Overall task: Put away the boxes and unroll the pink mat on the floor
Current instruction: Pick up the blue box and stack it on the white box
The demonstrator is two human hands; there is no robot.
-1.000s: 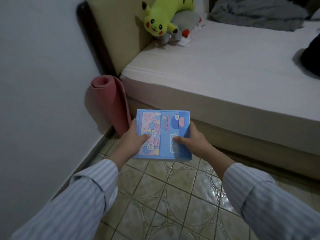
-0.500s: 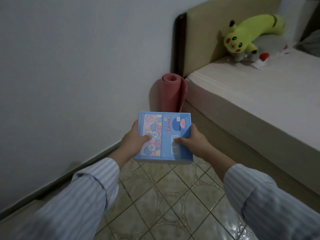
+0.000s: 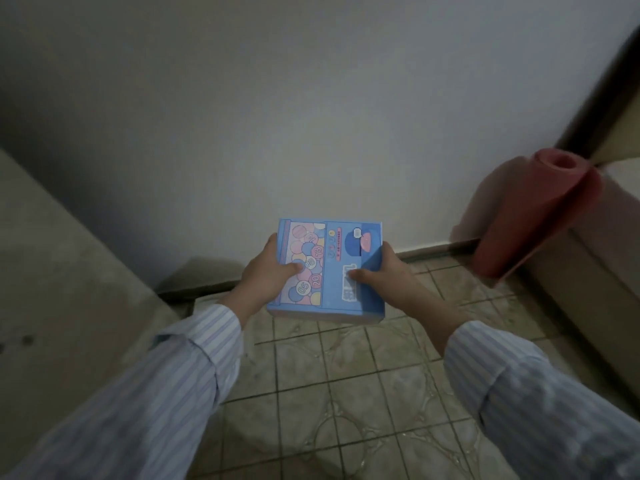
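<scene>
I hold a flat blue box (image 3: pixel 332 258) printed with pastel numbered circles, level in front of me above the tiled floor. My left hand (image 3: pixel 268 277) grips its left side with the thumb on top. My right hand (image 3: pixel 384 278) grips its right side the same way. The rolled pink mat (image 3: pixel 533 216) stands on end at the right, leaning in the corner between the white wall and the bed.
A white wall (image 3: pixel 277 116) faces me close ahead. A grey-beige slab or furniture side (image 3: pixel 62 271) fills the left. The bed base (image 3: pixel 595 271) runs along the right edge. Beige patterned floor tiles (image 3: pixel 346 393) lie below the box.
My view has swung left: the bed and yellow plush toy have left the frame, the mat has slid to the right edge, and the slab has appeared at left. Both hands keep the box.
</scene>
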